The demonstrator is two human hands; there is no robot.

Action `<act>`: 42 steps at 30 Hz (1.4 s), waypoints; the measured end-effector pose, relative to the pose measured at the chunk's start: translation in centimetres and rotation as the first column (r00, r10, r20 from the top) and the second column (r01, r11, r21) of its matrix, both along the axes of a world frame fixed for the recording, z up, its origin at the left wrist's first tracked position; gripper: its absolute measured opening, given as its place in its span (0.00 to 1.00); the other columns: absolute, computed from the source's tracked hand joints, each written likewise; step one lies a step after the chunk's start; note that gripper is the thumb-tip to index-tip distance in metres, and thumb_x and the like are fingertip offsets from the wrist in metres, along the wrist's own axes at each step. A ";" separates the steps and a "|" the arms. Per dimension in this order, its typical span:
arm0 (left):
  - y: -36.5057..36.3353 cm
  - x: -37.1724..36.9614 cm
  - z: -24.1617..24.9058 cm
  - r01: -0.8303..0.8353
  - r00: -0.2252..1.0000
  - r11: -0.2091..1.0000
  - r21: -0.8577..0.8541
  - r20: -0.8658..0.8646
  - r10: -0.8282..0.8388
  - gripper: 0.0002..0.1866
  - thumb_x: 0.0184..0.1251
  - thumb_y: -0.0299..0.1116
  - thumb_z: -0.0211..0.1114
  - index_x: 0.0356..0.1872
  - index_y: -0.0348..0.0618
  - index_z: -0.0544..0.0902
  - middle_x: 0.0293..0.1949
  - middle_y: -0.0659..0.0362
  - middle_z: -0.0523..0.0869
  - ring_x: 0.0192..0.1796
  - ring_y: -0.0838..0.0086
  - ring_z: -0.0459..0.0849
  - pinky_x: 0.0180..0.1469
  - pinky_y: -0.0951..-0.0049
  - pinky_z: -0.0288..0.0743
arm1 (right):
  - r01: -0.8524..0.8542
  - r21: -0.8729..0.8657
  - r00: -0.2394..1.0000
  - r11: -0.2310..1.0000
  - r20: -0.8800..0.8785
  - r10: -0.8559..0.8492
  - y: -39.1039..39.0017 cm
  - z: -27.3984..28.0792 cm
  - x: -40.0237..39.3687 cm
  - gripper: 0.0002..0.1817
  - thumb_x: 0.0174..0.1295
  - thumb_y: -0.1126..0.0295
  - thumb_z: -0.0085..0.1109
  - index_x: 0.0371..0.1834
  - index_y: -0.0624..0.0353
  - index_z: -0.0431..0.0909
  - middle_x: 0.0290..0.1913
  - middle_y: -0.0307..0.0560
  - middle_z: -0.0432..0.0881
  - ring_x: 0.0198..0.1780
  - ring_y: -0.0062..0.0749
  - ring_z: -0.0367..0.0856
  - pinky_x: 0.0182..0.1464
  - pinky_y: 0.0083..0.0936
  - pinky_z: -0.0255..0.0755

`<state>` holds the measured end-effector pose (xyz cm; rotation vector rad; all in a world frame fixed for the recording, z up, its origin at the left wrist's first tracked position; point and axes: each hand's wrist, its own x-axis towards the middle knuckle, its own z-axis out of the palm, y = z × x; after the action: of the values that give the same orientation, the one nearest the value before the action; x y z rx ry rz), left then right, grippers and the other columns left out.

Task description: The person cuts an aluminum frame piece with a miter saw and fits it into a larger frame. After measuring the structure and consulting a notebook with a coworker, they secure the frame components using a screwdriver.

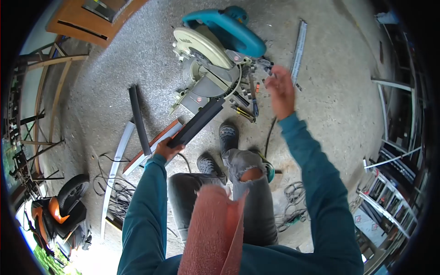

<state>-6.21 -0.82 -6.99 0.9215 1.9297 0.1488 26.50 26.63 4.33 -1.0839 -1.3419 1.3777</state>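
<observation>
Closest to my view hangs a pink cloth [208,229], with the grey jeans [259,217] behind it. Past them I have the left hand [168,149] closed around the near end of a dark bar [197,123], which slants away to the right; its far end overlaps the front of the saw [201,46], though I can't tell whether it rests there or hangs just above. The hands are well apart: the right hand [281,94] is raised to the right of the saw, fingers loosely bent and blurred, with nothing that I can see in it. I judge the step in hand to be handling the bar at the saw's front. From here, a good move calls for a firm left grip, the bar level, and the right hand kept clear of the blade side. Left of the bar, a reddish bar [144,156] and a second dark bar [138,119] lie on the floor [330,105]; right of the saw, farther off, is a pale metal strip [300,50].
</observation>
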 end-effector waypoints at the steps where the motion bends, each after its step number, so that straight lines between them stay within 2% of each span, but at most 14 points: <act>1: 0.7 -0.6 -4.3 0.051 0.998 0.998 -0.044 -0.043 -0.053 0.47 0.40 0.66 0.73 0.51 0.30 0.80 0.46 0.44 0.85 0.50 0.58 0.84 0.57 0.64 0.75 | -0.003 0.102 0.997 0.995 0.081 -0.005 2.5 0.9 -0.5 0.24 0.58 0.78 0.60 0.59 0.58 0.68 0.52 0.43 0.72 0.48 0.23 0.75 0.47 0.20 0.74; 4: 2.9 -1.7 -12.2 0.003 0.998 1.000 0.027 0.057 -0.004 0.43 0.42 0.66 0.71 0.48 0.32 0.82 0.43 0.45 0.86 0.47 0.59 0.85 0.54 0.66 0.76 | -0.152 0.374 0.963 0.915 0.263 0.052 9.3 2.9 -3.0 0.16 0.66 0.68 0.53 0.54 0.62 0.73 0.48 0.46 0.77 0.47 0.28 0.79 0.48 0.23 0.75; 7: 6.0 -1.8 -15.4 -0.060 0.998 0.998 -0.017 0.032 0.060 0.40 0.43 0.64 0.72 0.45 0.35 0.84 0.42 0.47 0.86 0.45 0.61 0.85 0.52 0.65 0.75 | -0.387 0.008 0.911 0.922 0.162 0.381 14.3 4.5 -6.4 0.21 0.66 0.61 0.52 0.58 0.63 0.71 0.51 0.47 0.77 0.39 0.28 0.78 0.44 0.30 0.74; 8: 6.3 -1.9 -16.5 -0.078 0.997 0.997 -0.017 0.019 0.078 0.39 0.43 0.64 0.72 0.45 0.36 0.84 0.42 0.48 0.86 0.45 0.62 0.85 0.51 0.65 0.75 | -0.527 0.013 0.837 0.850 0.181 0.517 15.0 4.6 -7.5 0.22 0.68 0.56 0.49 0.55 0.61 0.74 0.48 0.46 0.78 0.39 0.27 0.79 0.43 0.29 0.75; 10: 7.0 -2.0 -18.6 -0.171 0.985 0.984 0.056 0.020 0.170 0.40 0.42 0.63 0.73 0.47 0.36 0.83 0.42 0.48 0.87 0.46 0.61 0.85 0.53 0.65 0.75 | -0.608 -0.348 0.731 0.713 0.104 0.674 15.8 5.9 -9.1 0.24 0.69 0.55 0.46 0.53 0.66 0.74 0.43 0.49 0.80 0.37 0.30 0.80 0.40 0.28 0.77; 13: 7.5 -1.7 -20.9 -0.297 0.949 0.927 0.228 -0.036 0.313 0.40 0.44 0.61 0.74 0.52 0.37 0.81 0.45 0.49 0.87 0.47 0.62 0.85 0.53 0.66 0.76 | -0.534 -0.396 0.710 0.747 0.270 0.651 15.7 7.2 -11.3 0.26 0.70 0.53 0.43 0.50 0.71 0.73 0.37 0.51 0.80 0.34 0.34 0.81 0.37 0.28 0.79; 17: 8.8 -2.8 -20.0 -0.325 0.939 0.935 0.142 -0.065 0.337 0.36 0.51 0.58 0.72 0.54 0.41 0.80 0.49 0.50 0.85 0.48 0.64 0.84 0.51 0.68 0.77 | -0.581 -0.385 0.685 0.717 0.246 0.686 17.4 5.4 -11.2 0.27 0.71 0.51 0.41 0.47 0.72 0.73 0.34 0.52 0.81 0.32 0.35 0.82 0.34 0.31 0.80; 20: 8.5 -2.6 -19.8 -0.439 0.871 0.876 0.201 0.334 0.359 0.37 0.50 0.57 0.72 0.56 0.41 0.79 0.49 0.50 0.84 0.50 0.63 0.83 0.53 0.69 0.76 | -0.549 -0.209 0.704 0.809 0.407 0.582 14.5 5.5 -10.6 0.27 0.71 0.51 0.42 0.46 0.72 0.74 0.34 0.53 0.81 0.31 0.35 0.82 0.34 0.30 0.80; 25: 8.3 -1.3 -19.2 -0.116 0.991 0.981 0.156 -0.046 0.125 0.57 0.32 0.68 0.76 0.65 0.44 0.69 0.59 0.49 0.77 0.61 0.58 0.76 0.64 0.68 0.68 | -0.537 -0.333 0.617 0.775 0.471 0.630 15.0 6.3 -10.4 0.25 0.70 0.54 0.43 0.47 0.70 0.75 0.36 0.55 0.82 0.32 0.37 0.83 0.38 0.32 0.80; 29: 8.6 -2.3 -21.0 -0.123 0.992 0.985 0.125 0.024 0.121 0.55 0.37 0.67 0.74 0.65 0.40 0.70 0.59 0.45 0.77 0.62 0.58 0.75 0.65 0.68 0.66 | -0.432 -0.483 0.693 0.761 0.362 0.623 16.6 6.3 -12.8 0.26 0.66 0.55 0.42 0.44 0.71 0.77 0.34 0.56 0.82 0.31 0.39 0.82 0.40 0.32 0.80; 33: 9.9 -2.4 -18.8 -0.087 0.996 0.996 0.020 0.039 0.086 0.49 0.44 0.67 0.70 0.64 0.43 0.72 0.61 0.49 0.77 0.64 0.60 0.73 0.66 0.69 0.64 | -0.419 -0.370 0.714 0.829 0.430 0.552 16.1 6.0 -12.9 0.29 0.65 0.51 0.40 0.43 0.71 0.77 0.34 0.55 0.83 0.31 0.40 0.83 0.40 0.35 0.80; 36: 9.8 -2.4 -18.2 -0.079 0.997 0.997 0.010 0.005 0.079 0.49 0.43 0.70 0.68 0.63 0.44 0.74 0.59 0.49 0.79 0.62 0.60 0.76 0.64 0.69 0.66 | -0.479 -0.396 0.754 0.783 0.272 0.598 15.7 5.2 -11.4 0.30 0.66 0.49 0.40 0.44 0.69 0.77 0.33 0.54 0.82 0.31 0.38 0.82 0.39 0.33 0.79; 39: 9.7 -2.9 -19.9 -0.075 0.997 0.996 0.048 0.040 0.073 0.50 0.40 0.72 0.67 0.61 0.46 0.76 0.55 0.50 0.82 0.59 0.59 0.79 0.62 0.71 0.68 | -0.746 -0.301 0.505 0.594 0.326 0.799 17.6 3.8 -9.5 0.25 0.72 0.56 0.36 0.59 0.64 0.72 0.45 0.48 0.81 0.44 0.29 0.80 0.51 0.23 0.74; 42: 9.4 -3.7 -21.0 -0.152 0.957 0.988 -0.033 0.247 0.155 0.49 0.41 0.71 0.68 0.62 0.46 0.75 0.57 0.50 0.80 0.62 0.59 0.76 0.65 0.71 0.64 | -0.699 -0.293 0.579 0.652 0.304 0.757 16.6 2.1 -8.5 0.32 0.72 0.50 0.27 0.61 0.66 0.70 0.42 0.49 0.82 0.42 0.31 0.81 0.50 0.26 0.76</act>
<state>-9.94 8.56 -28.01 0.7062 1.7640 0.3265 18.04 43.22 6.46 -0.9598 -2.2028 1.9363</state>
